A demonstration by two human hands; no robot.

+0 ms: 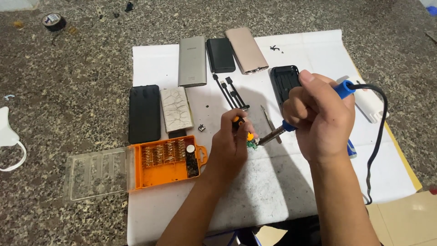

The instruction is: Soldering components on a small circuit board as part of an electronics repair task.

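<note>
Solder iron (314, 109) sat clamped in our right grip (318, 116), tip meeting the circuit board (251, 145) our left grip (232, 146) pinned at nine o'clock with an orange tool (241, 127).

Place: a small electronics repair bench, workshop-like.
Surface: speckled stone surface (68, 73) with a white sheet (273, 182) laid over it as a work mat.
Tools: corded soldering iron (314, 109), open orange screwdriver-bit case (166, 161), roll of black tape (54, 21).
Stock: several power banks (192, 61) and phone-sized casings lined up in rows.
</note>
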